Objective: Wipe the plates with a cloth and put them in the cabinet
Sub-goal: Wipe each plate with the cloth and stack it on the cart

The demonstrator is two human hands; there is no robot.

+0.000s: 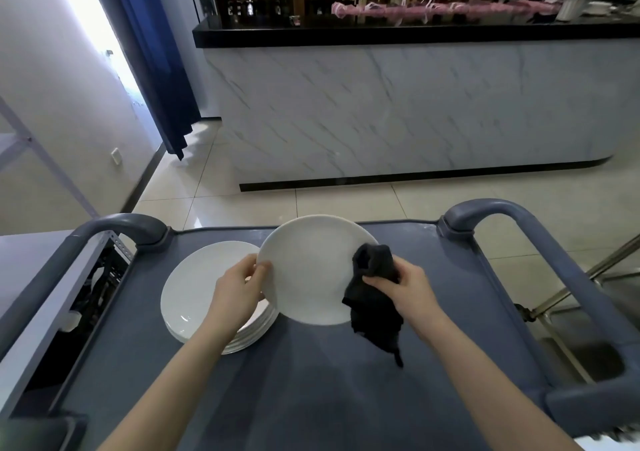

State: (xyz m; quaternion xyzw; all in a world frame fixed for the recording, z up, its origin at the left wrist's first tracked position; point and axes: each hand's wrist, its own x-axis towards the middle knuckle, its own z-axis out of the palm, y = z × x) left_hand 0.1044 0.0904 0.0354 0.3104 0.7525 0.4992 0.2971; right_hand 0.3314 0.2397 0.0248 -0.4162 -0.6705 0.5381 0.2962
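My left hand [240, 286] grips the left rim of a white plate [308, 270], which is lifted and tilted above the grey cart top [311, 381]. Against the plate's right side my right hand [405, 286] holds a bunched black cloth [372, 298]; its loose end hangs down past the plate's lower edge. A stack of several white plates [194, 294] sits on the cart to the left, partly behind my left hand and the raised plate.
The cart has raised grey handles at the far left [117, 229] and far right [491, 208]. Beyond it stands a marble-fronted bar counter [415, 104] with a black top. A metal frame [571, 291] is at right, a shelf unit [34, 270] at left.
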